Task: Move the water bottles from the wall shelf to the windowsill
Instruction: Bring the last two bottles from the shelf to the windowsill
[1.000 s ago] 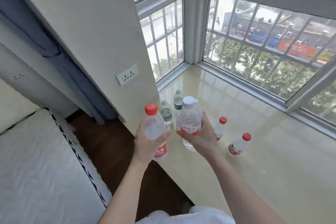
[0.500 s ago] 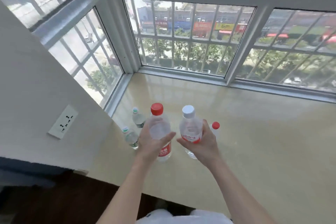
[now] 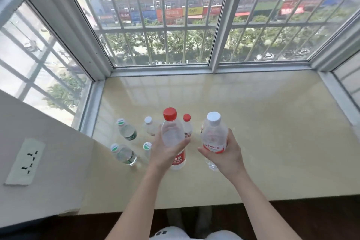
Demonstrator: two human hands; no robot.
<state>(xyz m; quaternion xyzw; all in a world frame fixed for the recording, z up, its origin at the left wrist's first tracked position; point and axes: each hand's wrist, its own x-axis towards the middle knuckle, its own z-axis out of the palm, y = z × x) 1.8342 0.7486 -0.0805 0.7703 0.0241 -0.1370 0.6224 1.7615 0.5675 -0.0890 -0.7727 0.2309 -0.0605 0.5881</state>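
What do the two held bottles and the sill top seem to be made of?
Red-capped bottle, in the left hand: clear, glossy thin plastic, probably PET, with a see-through wall and a red printed label. White-capped bottle, in the right hand: the same see-through plastic, also red-labelled. Windowsill: polished stone or glazed tile, unclear which; its glossy beige surface mirrors the window frame.

Bare forearms [image 3: 136, 200], white garment [image 3: 220, 236] at the waist, small dark marking [image 3: 161, 232]

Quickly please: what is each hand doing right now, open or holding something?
The left hand holds the red-capped bottle.
The right hand holds the white-capped bottle.
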